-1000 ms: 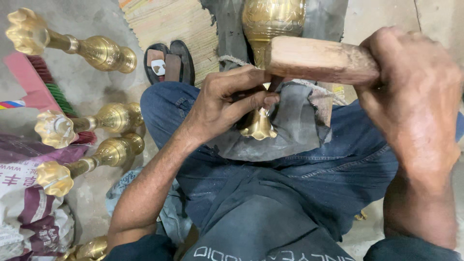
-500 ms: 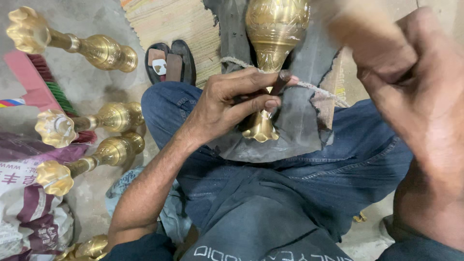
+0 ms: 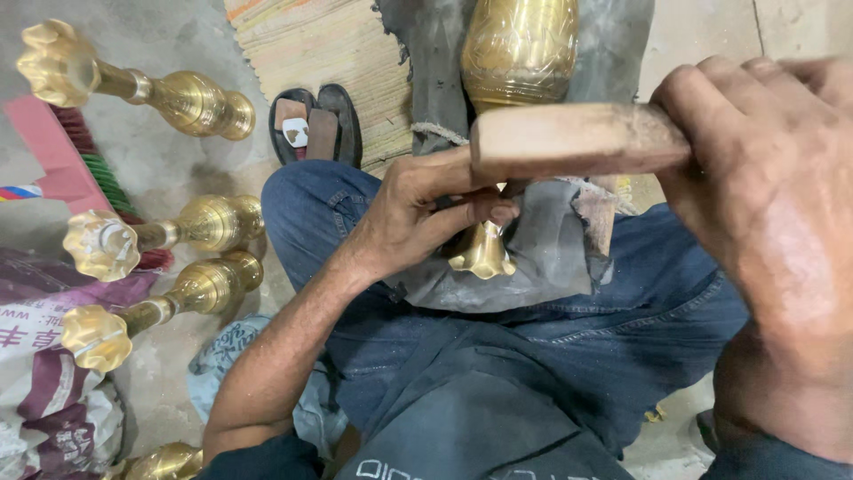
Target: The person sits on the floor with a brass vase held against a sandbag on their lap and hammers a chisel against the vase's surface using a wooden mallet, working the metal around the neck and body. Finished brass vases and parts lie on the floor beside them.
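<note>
A seated worker steadies a brass vase (image 3: pixel 518 53) across the lap, its long axis running straight away from the body: the engraved belly lies far out over a grey cloth (image 3: pixel 542 258), the narrow neck and flared mouth (image 3: pixel 481 256) point back toward the torso. The left hand (image 3: pixel 418 218) is clenched around the neck just above that mouth, fingers wrapped tight, thumb on top. The right hand (image 3: pixel 769 204) grips one end of a wooden mallet (image 3: pixel 569 140), which lies crosswise, at right angles to the vase, its free end hanging directly over the neck and just above the left knuckles (whether wood touches brass cannot be told from here). The left hand is thus the nearer one to the vase; the right reaches it only through the mallet. On the floor at the left lie three more brass pieces (image 3: pixel 169 293), with a sandal (image 3: pixel 313 124) beside a woven mat (image 3: pixel 329 49).
</note>
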The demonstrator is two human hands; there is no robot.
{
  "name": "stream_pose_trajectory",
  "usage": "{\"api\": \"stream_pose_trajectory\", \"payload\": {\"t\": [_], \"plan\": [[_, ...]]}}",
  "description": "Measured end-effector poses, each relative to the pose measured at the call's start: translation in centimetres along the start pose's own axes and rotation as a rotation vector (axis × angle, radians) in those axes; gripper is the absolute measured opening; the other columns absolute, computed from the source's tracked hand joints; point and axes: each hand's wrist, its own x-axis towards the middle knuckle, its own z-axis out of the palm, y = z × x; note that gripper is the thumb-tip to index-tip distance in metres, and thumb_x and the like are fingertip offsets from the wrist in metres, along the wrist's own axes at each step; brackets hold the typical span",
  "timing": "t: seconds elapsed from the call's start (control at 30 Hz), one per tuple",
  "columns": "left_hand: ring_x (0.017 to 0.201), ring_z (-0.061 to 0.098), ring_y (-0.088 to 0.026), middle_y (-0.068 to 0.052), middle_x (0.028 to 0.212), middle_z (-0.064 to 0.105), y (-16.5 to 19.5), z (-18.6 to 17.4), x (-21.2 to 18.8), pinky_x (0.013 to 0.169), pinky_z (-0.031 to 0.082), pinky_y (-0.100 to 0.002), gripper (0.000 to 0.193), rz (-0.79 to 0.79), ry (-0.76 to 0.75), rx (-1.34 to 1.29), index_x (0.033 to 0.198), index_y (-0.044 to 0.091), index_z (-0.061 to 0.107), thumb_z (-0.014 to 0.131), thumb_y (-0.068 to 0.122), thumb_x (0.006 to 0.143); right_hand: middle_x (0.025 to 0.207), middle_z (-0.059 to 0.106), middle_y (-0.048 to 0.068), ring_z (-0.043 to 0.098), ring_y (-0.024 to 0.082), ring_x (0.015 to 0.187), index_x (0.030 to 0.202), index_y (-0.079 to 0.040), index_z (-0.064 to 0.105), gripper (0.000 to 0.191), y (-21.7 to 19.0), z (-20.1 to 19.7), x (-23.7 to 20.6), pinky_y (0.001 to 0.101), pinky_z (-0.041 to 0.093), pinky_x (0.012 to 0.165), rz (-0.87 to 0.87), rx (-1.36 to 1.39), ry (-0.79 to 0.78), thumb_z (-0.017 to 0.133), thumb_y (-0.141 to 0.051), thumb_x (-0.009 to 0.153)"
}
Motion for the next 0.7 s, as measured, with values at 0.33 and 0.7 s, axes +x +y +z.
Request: {"api": "stream_pose_trajectory", "payload": {"t": [0.33,0.7], "plan": [[0.095,0.075,-0.016,-0.008,0.111,0.073,0.5,1.1,-2.5,0.086,0.065,-0.031,0.036,-0.131,0.627,-0.384,0.140,0.004,0.064,0.071,0.018,0.107,0.082,0.067,0.018,0.066,0.038,0.071,0.107,0.003,0.067,0.064,0.6,3.9,8.7,0.0473,0.051,0.063,-0.032,0.123,0.001,0.093,-0.049,0.080],[0.088,0.074,-0.011,-0.003,0.097,0.074,2.2,-0.4,-3.9,0.076,0.061,-0.024,0.032,-0.295,0.547,-0.229,0.134,0.002,0.068,0.073,0.010,0.103,0.061,0.054,0.004,0.050,0.009,0.043,0.096,0.002,0.060,0.054,5.1,8.5,8.6,0.0263,0.033,0.031,0.315,0.747,-0.225,0.096,-0.032,0.077]]}}
